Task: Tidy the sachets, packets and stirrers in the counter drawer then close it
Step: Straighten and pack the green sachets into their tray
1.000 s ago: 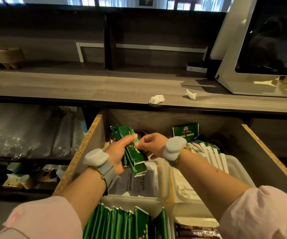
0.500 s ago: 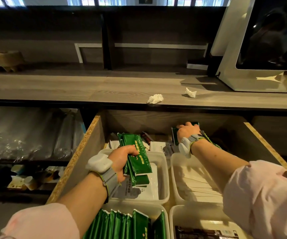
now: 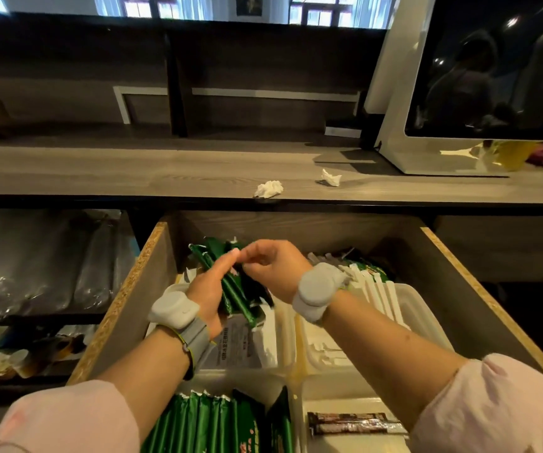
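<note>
1. Left grip [image 3: 209,289] is clenched around a bundle of green sachets [image 3: 234,294]. It holds the bundle tilted above the far left tray [image 3: 284,335] of the open drawer [image 3: 123,299].
2. Right grip [image 3: 273,269] meets the far end of that bundle with its fingers curled. I cannot tell whether it pinches a sachet or only touches, as the contact is hidden.
3. Each wrist wears a grey band, and pink sleeves sit pushed up both forearms.
4. Below the bundle, a white printed packet [image 3: 234,346] lies in the far left tray.
5. Just to its right, the far right tray [image 3: 427,308] carries white stirrers [image 3: 381,297] leaning over its far rim.
6. At the near edge, the near left tray [image 3: 230,380] holds a row of green packets [image 3: 204,423] standing on edge.
7. Beside it, the near right tray [image 3: 345,397] holds brown sachets [image 3: 355,423] lying flat.
8. Beyond the drawer, the bench [image 3: 132,171] bears two crumpled tissues [image 3: 268,189], well apart from each other, and a white-framed screen [image 3: 492,76] at far right.
9. Left of the drawer, a shelf [image 3: 18,317] carries clear plastic bags [image 3: 34,266].
</note>
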{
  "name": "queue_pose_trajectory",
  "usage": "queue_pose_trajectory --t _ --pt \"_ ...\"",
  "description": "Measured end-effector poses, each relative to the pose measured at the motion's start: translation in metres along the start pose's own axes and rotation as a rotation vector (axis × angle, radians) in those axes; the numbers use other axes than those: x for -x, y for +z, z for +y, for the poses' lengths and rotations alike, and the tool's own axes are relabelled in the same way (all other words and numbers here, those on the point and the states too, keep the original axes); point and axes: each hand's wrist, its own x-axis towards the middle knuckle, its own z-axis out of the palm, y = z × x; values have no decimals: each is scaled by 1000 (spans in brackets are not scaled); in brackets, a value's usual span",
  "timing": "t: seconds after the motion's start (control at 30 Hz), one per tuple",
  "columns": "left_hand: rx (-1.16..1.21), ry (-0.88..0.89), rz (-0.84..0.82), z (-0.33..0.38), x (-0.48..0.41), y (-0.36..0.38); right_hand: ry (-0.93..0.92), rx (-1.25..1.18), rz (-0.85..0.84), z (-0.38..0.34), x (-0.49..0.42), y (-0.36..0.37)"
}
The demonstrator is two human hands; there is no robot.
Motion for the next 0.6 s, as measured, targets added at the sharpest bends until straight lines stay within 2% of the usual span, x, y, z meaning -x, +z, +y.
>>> queue_pose_trajectory --t 0.1,0.2,0.33,0.43,0.5,0.53,0.6 --pt "-40 6 -77 -1 6 -3 149 -332 -136 -5 10 2" --pt "-17 -59 -214 -3 5 -9 285 -563 -185 1 10 -11" --pt "24 -135 -380 -5 7 1 358 -684 -257 21 10 -23" --pt "13 -141 -346 -11 12 12 393 -686 -254 34 9 -33" --pt "-13 -132 -228 -12 13 14 414 -542 -148 45 1 -44" --pt "-19 -130 -177 -12 14 14 416 -314 -59 59 -10 -51" --pt "-42 -138 -126 -13 14 14 454 346 -13 92 -31 -65"
